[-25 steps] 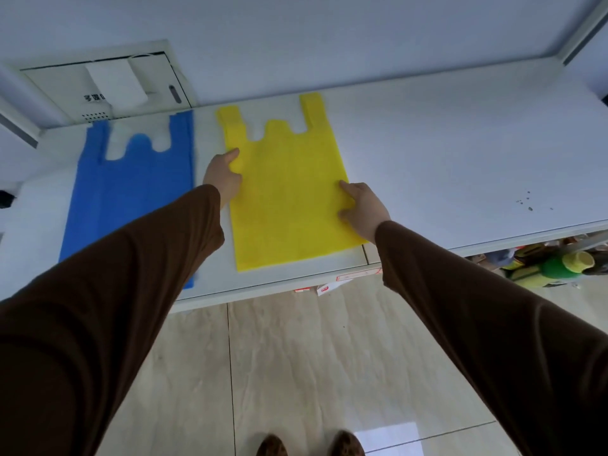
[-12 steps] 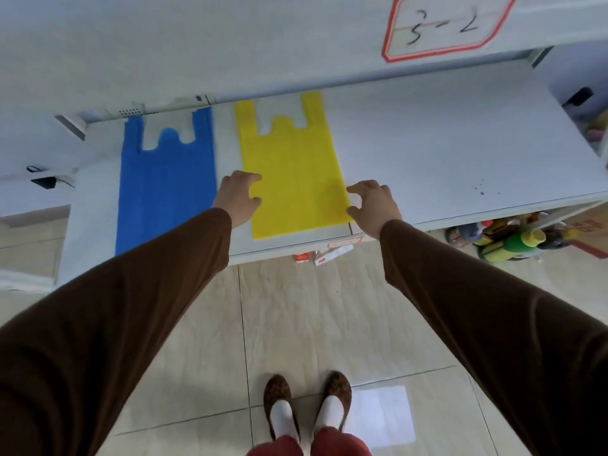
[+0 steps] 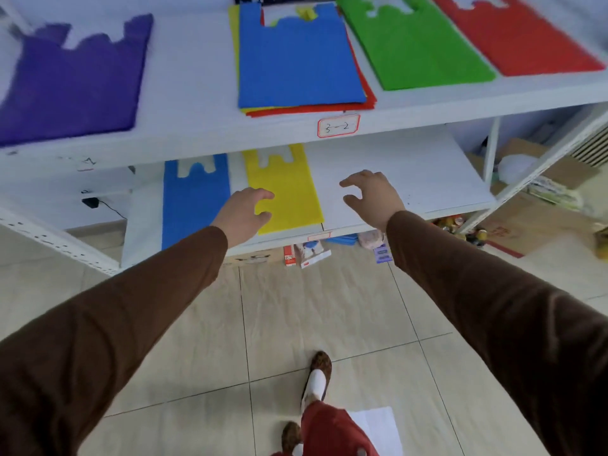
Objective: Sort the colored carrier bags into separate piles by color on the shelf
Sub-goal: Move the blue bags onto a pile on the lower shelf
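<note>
On the lower shelf (image 3: 411,172) a blue bag (image 3: 194,199) and a yellow bag (image 3: 286,192) lie flat side by side. My left hand (image 3: 245,212) hovers in front of the yellow bag's left edge, fingers loosely curled, holding nothing. My right hand (image 3: 371,195) hangs over bare shelf to the right of the yellow bag, also holding nothing. On the upper shelf (image 3: 197,126) lie a purple bag (image 3: 72,83), a mixed stack with a blue bag on top (image 3: 296,60) over yellow and red ones, a green bag (image 3: 414,47) and a red bag (image 3: 519,34).
A label reading 3-2 (image 3: 339,126) is on the upper shelf's front edge. Small packets (image 3: 309,255) and bottles (image 3: 460,228) sit under the lower shelf. A cardboard box (image 3: 533,172) stands at the right. My feet (image 3: 316,373) are on the tiled floor.
Both hands have lifted off the yellow bag and drawn back. My view has risen and pulled away, bringing the upper shelf and its bags into sight.
</note>
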`<state>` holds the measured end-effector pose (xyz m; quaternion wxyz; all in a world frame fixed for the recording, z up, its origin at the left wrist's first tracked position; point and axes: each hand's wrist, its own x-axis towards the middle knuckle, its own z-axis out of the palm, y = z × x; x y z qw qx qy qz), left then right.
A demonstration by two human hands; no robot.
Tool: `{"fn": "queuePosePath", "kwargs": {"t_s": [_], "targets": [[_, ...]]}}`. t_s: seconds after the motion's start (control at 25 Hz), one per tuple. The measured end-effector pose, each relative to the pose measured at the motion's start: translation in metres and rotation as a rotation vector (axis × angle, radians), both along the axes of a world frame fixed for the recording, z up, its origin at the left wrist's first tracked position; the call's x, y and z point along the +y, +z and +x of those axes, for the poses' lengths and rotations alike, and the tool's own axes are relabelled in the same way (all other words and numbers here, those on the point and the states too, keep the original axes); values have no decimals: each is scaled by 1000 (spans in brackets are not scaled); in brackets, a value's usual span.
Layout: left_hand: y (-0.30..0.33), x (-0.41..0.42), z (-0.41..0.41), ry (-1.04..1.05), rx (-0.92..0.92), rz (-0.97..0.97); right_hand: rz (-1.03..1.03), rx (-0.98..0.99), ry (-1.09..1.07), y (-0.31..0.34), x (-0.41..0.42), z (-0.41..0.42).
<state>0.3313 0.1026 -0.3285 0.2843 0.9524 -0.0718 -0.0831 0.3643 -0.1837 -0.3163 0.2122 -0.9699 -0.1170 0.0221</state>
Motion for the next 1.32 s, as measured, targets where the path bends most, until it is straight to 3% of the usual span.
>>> {"fn": "queuePosePath", "kwargs": {"t_s": [0.24, 0.52, 0.72, 0.88, 1.32], "targets": [[105, -2, -25, -1, -154, -62, 115, -152, -12, 102, -10, -19], [149, 12, 55, 58, -247, -111, 245, -181, -76, 143, -5, 48], [151, 23, 152, 89, -213, -101, 257, -100, -128, 135, -3, 135], [137, 30, 190, 35, -108, -46, 219, 28, -44, 113, 7, 179], [106, 53, 211, -218, -19, -12, 155, 13, -19, 85, 10, 188]]}}
